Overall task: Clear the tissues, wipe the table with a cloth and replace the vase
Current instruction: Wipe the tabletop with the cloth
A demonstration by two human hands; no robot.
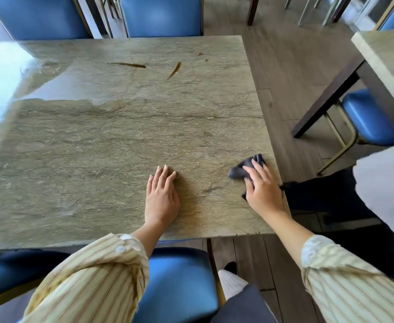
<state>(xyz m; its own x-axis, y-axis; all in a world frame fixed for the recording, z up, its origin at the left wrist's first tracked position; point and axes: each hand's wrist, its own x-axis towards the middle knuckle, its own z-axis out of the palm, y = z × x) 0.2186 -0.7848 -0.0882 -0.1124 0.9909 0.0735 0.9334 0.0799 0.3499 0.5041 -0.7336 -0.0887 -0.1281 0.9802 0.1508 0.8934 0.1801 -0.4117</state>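
From the head camera, a crumpled dark grey cloth [247, 170] lies bunched on the greenish-brown veined stone table [121, 141], near its right edge and close to the near right corner. The right hand [262, 191] presses down on it, fingers spread over the fabric with the thumb against its near side. The left hand [162, 197] rests flat on the bare stone, fingers straight, grasping nothing. Two brown streaks [129, 65] mark the far part of the tabletop. Five blue padded chairs [163, 17] are visible.

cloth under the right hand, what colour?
Dark grey-blue cloth, under the right hand; head view.
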